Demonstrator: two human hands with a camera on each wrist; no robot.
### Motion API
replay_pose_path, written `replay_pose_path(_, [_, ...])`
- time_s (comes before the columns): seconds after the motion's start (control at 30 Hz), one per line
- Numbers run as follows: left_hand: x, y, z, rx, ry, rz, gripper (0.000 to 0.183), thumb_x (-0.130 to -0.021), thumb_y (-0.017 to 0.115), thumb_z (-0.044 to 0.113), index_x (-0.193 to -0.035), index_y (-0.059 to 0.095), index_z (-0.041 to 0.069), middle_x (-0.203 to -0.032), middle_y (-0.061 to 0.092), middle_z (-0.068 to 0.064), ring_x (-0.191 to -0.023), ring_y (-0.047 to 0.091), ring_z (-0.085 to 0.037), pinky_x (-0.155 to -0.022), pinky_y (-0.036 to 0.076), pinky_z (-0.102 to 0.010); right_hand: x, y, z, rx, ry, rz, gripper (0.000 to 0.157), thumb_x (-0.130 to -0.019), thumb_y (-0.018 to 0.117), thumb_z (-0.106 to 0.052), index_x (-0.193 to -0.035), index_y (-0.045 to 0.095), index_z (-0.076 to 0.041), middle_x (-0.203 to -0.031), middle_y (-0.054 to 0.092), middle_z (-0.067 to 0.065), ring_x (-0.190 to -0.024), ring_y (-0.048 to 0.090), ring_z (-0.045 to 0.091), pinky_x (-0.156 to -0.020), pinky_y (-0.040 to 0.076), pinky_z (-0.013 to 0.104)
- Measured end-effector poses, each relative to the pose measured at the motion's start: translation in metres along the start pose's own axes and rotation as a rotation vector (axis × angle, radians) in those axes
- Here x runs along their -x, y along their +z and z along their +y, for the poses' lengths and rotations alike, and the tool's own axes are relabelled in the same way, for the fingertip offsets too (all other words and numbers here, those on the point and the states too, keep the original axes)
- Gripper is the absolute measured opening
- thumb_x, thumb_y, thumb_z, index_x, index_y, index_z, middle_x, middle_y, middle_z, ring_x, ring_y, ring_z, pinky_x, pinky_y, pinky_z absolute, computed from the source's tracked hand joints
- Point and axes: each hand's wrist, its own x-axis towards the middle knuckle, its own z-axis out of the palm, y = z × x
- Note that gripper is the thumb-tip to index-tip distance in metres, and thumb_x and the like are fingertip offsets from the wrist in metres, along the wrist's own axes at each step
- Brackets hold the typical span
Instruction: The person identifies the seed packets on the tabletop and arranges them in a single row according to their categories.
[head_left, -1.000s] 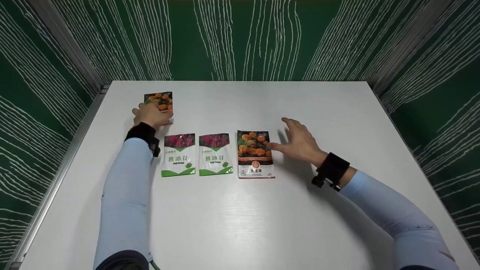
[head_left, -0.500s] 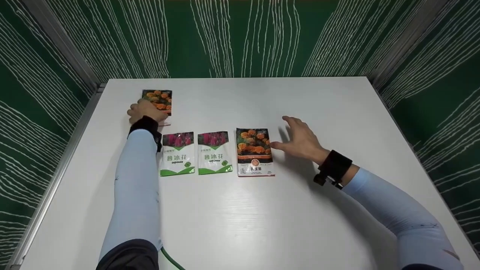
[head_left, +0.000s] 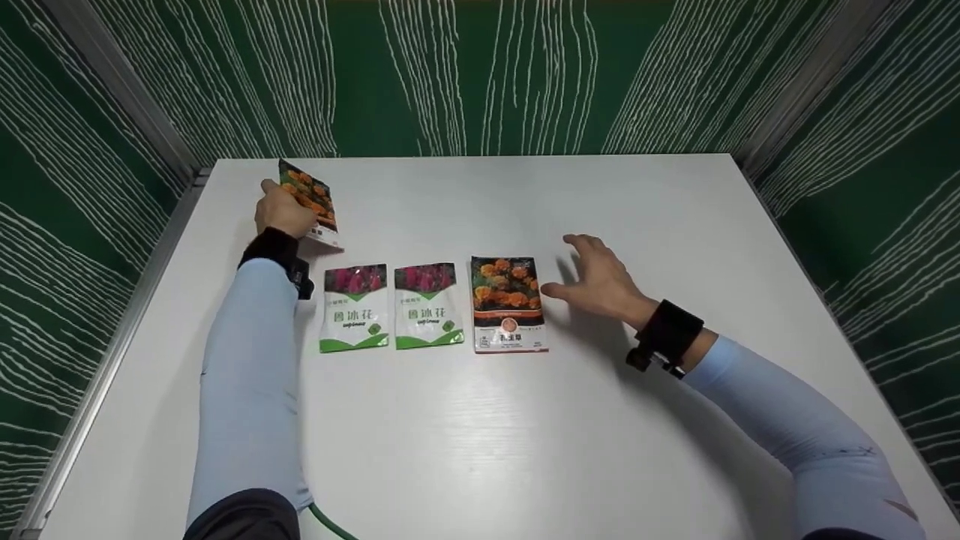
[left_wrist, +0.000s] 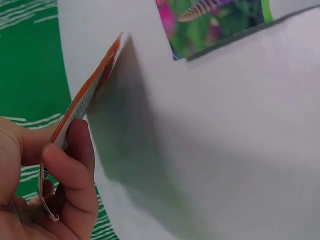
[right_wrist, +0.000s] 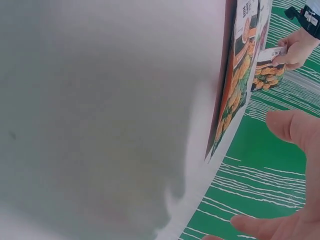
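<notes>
My left hand (head_left: 283,212) pinches a seed packet (head_left: 319,202) with orange flowers between thumb and fingers at the table's back left. That packet stands tilted, its left side raised; in the left wrist view the packet (left_wrist: 82,102) shows nearly edge-on, bent at its gripped end. Relaxed and spread, my right hand (head_left: 596,281) hovers just right of another orange-flower seed packet (head_left: 508,300) with nothing in its fingers. Two white-and-green seed packets with pink flowers, the left packet (head_left: 355,309) and the middle packet (head_left: 429,307), lie side by side left of it.
The white table (head_left: 465,435) ends at a green wall (head_left: 390,82) with white streaks at the back, and green panels flank both sides. A green cable (head_left: 330,521) comes out by the left sleeve at the front.
The orange-flower packet at the back left lay flat under my left hand; now its left side is lifted and it is tilted. My right hand stays almost still.
</notes>
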Motion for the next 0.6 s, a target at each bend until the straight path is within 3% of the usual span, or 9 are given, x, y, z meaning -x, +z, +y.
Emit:
replay_pose_path(0.1, [0.004,-0.001,0.007,0.037,0.024,-0.009,0.089,-0.097,0.061,0.012,-0.166,0.008,-0.007,-0.157,0.045,-0.038,-0.141,0.053,-0.049,-0.107,0.053,-0.052,0.001,-0.003,0.0,-0.033,0.006,-0.002,0.099,-0.091,0.084,-0.049,-0.168,0.036,-0.007,-0.172,0.034,0.025,-0.158,0.036,0.048,-0.129,0.03,0.065])
replay_pose_path(0.2, [0.013,0.001,0.014,0.12,0.032,-0.016,0.081,-0.1,0.061,0.012,-0.164,0.013,-0.005,-0.157,0.044,-0.036,-0.136,0.058,-0.045,-0.084,0.065,-0.042,0.0,-0.005,0.0,-0.078,0.023,-0.008,0.097,-0.092,0.083,-0.05,-0.167,0.039,-0.008,-0.171,0.038,0.025,-0.157,0.038,0.047,-0.129,0.031,0.064])
replay_pose_path(0.27, [0.021,0.002,0.02,0.178,0.043,-0.024,0.078,-0.102,0.062,0.012,-0.163,0.015,-0.002,-0.158,0.044,-0.035,-0.133,0.061,-0.044,-0.07,0.066,-0.037,0.0,-0.006,0.001,-0.109,0.035,-0.007,0.095,-0.092,0.083,-0.05,-0.165,0.04,-0.007,-0.171,0.039,0.025,-0.158,0.038,0.046,-0.129,0.03,0.063])
replay_pose_path(0.37, [0.034,0.003,0.028,0.249,0.06,-0.041,0.075,-0.104,0.063,0.013,-0.162,0.017,0.002,-0.158,0.043,-0.033,-0.13,0.062,-0.042,-0.061,0.065,-0.03,-0.003,-0.006,0.002,-0.153,0.049,0.004,0.093,-0.092,0.084,-0.048,-0.164,0.043,-0.006,-0.169,0.042,0.025,-0.157,0.039,0.045,-0.129,0.032,0.061])
replay_pose_path(0.5, [0.049,0.007,0.037,0.299,0.073,-0.07,0.07,-0.106,0.063,0.015,-0.161,0.02,0.007,-0.16,0.044,-0.029,-0.129,0.063,-0.04,-0.068,0.066,-0.034,-0.004,-0.006,0.001,-0.217,0.065,-0.002,0.09,-0.094,0.082,-0.047,-0.163,0.044,-0.005,-0.169,0.043,0.023,-0.156,0.04,0.045,-0.127,0.036,0.06])
replay_pose_path(0.6, [0.06,0.012,0.042,0.304,0.097,-0.083,0.069,-0.107,0.062,0.014,-0.162,0.021,0.006,-0.164,0.042,-0.026,-0.141,0.057,-0.038,-0.096,0.063,-0.04,-0.005,-0.006,-0.004,-0.268,0.075,-0.016,0.088,-0.095,0.082,-0.046,-0.163,0.044,-0.006,-0.169,0.044,0.021,-0.157,0.039,0.045,-0.127,0.036,0.06])
